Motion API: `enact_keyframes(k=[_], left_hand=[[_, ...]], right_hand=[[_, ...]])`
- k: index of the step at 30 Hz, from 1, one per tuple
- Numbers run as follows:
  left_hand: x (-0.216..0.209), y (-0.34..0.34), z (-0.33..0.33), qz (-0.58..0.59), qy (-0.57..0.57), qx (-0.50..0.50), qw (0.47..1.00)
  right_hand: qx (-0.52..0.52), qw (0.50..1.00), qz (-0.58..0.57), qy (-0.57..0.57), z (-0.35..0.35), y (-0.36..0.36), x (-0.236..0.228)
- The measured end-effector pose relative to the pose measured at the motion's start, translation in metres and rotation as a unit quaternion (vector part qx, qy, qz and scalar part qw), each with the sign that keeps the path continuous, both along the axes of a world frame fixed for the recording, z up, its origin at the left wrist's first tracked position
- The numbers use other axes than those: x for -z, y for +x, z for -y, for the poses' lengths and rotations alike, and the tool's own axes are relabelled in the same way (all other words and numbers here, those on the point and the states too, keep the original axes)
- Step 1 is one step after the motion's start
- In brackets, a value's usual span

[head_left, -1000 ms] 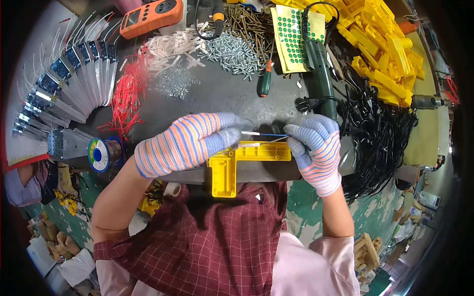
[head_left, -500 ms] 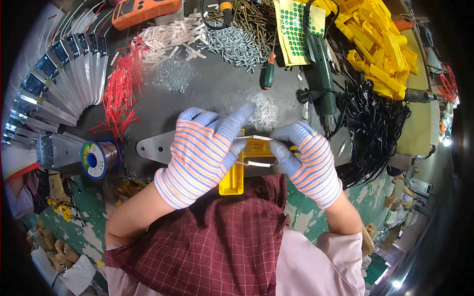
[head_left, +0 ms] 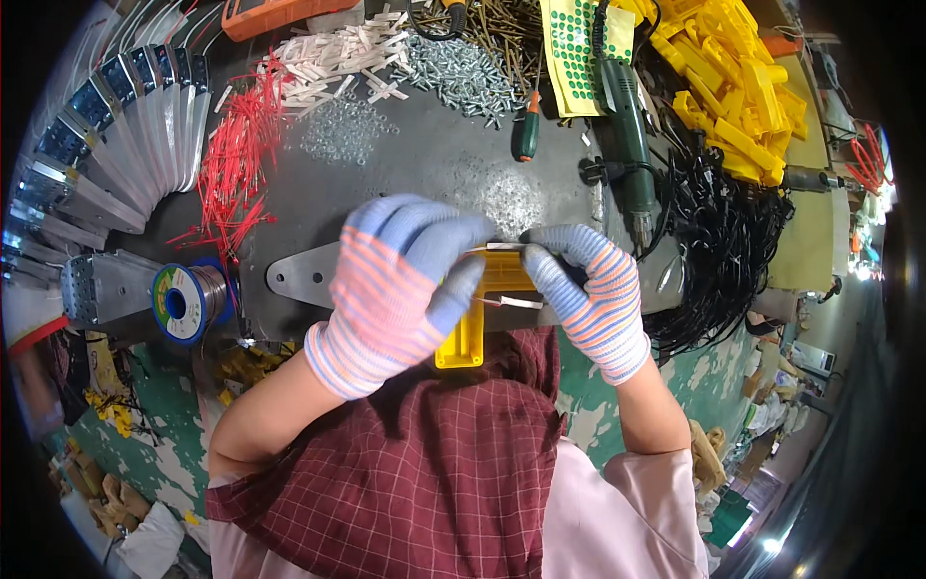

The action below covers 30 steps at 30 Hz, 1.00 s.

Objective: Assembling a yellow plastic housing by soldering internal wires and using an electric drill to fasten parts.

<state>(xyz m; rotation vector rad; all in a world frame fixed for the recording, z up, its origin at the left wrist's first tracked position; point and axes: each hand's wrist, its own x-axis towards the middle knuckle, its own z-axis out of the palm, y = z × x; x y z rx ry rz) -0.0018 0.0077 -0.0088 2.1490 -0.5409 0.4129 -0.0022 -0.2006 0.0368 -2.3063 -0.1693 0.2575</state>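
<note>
A yellow plastic housing point(head_left: 461, 345), with a trough running down and another part stretching right, lies at the table's near edge between my hands. Across its upper side runs a thin wire in a white sleeve point(head_left: 505, 246). My right hand point(head_left: 590, 294), in a striped glove, pinches the right end of that sleeve between thumb and fingers. Near the left end, my gloved left hand point(head_left: 391, 285) is closed and blurred; its fingertips hide whatever they hold. A second white sleeve point(head_left: 521, 303) on a wire sits just below. Left of my left hand, a flat metal plate point(head_left: 304, 277) with holes shows.
Solder spool point(head_left: 183, 304), red wires point(head_left: 231, 179) and metal brackets point(head_left: 125, 145) are at left. White sleeves point(head_left: 338, 53), screws point(head_left: 463, 77) and a screwdriver point(head_left: 526, 135) lie behind. A green power tool point(head_left: 632, 145), black cables point(head_left: 728, 251) and yellow housings point(head_left: 733, 96) stand right.
The upper white sleeve now shows farther right, against my right fingertips. My left hand has moved slightly and is smeared by motion. The whole view has shifted a little upward.
</note>
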Motion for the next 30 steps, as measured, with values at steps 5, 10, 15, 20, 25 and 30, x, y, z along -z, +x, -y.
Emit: enact_keyframes(k=[5,10,15,20,25,30], left_hand=[[-0.005,-0.01,0.007,0.026,0.034,0.058,0.997],[0.009,-0.009,0.013,0.014,0.04,0.045,0.998],[0.008,-0.007,0.014,0.007,0.035,0.047,0.998],[0.006,-0.011,0.003,0.037,0.113,0.05,0.992],[0.012,-0.012,0.003,0.021,0.099,0.056,0.993],[0.004,-0.004,-0.008,0.023,0.076,0.073,0.994]], right_hand=[[0.019,0.999,0.027,0.041,0.005,-0.002,0.0],[-0.006,0.966,0.24,-0.092,0.003,-0.013,-0.012],[-0.016,0.98,0.188,-0.066,-0.005,-0.039,-0.001],[-0.046,0.982,0.17,-0.063,0.01,-0.027,0.006],[-0.122,0.978,0.154,-0.064,0.015,-0.011,0.006],[-0.164,0.964,0.199,-0.07,0.014,-0.006,0.006]])
